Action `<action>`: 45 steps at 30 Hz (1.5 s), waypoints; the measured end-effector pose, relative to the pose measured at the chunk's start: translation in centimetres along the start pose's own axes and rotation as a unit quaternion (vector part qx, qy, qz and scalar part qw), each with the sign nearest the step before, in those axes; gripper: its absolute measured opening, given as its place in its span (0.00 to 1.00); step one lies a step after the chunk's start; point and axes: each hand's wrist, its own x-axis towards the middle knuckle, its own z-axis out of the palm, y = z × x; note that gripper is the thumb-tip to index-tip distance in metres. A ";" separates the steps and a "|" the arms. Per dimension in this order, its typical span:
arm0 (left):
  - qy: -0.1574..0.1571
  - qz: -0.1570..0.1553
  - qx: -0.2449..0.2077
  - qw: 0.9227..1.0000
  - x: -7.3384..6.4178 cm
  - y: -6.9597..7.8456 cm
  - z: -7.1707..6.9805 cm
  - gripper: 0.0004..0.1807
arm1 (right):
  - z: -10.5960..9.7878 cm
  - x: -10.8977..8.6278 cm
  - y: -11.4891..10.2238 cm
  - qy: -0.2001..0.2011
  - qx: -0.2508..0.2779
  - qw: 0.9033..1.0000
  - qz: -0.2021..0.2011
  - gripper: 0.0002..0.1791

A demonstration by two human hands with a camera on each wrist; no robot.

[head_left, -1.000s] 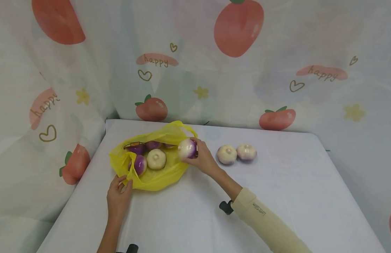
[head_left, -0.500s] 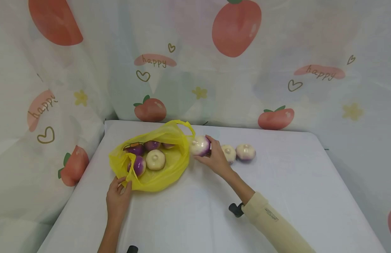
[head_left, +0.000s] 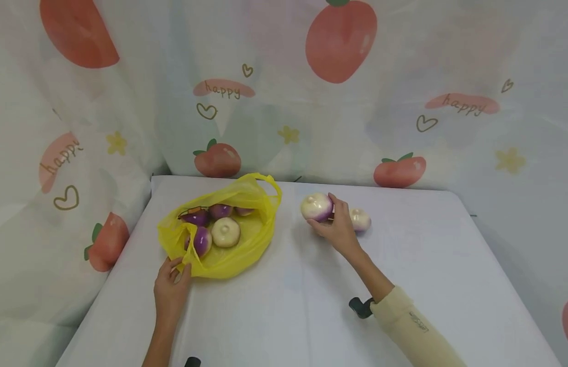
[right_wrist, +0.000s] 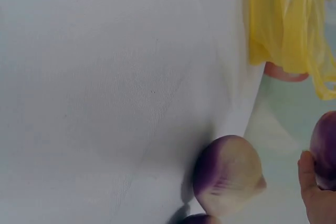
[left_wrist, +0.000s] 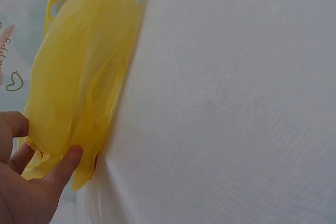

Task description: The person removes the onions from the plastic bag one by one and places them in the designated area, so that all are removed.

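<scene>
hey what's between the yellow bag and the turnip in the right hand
In the head view, nothing but bare white tabletop shows between the bag and the turnip in the right hand.

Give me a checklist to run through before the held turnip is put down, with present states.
1. Right hand grips held turnip: ok.
2. Left hand holds edge of bag: ok.
3. Bag mouth open: ok.
4. Held turnip apart from bag: ok.
5. Bag emptied: not ok; white turnip lies inside.
6. Table free directly below held turnip: cannot tell.
</scene>
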 end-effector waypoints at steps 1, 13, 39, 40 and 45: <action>-0.001 -0.001 -0.001 1.000 -0.1 0.1 0.0 0.20 | -0.4 0.0 0.2 0.000 0.004 1.000 0.003 0.49; -0.002 -0.001 -0.011 1.000 0.0 0.2 0.0 0.20 | -3.7 -0.9 1.6 0.020 0.007 1.000 0.001 0.47; -0.012 -0.003 -0.015 1.000 -0.2 0.3 0.1 0.20 | -9.9 -2.6 5.6 0.096 -0.068 0.992 0.046 0.47; -0.012 -0.005 -0.015 1.000 -0.2 0.3 0.1 0.20 | -10.1 -2.6 5.7 0.097 -0.068 0.992 0.050 0.47; -0.011 -0.009 -0.016 1.000 -0.1 0.3 0.1 0.21 | -10.9 -2.5 6.7 0.098 -0.070 0.991 0.058 0.47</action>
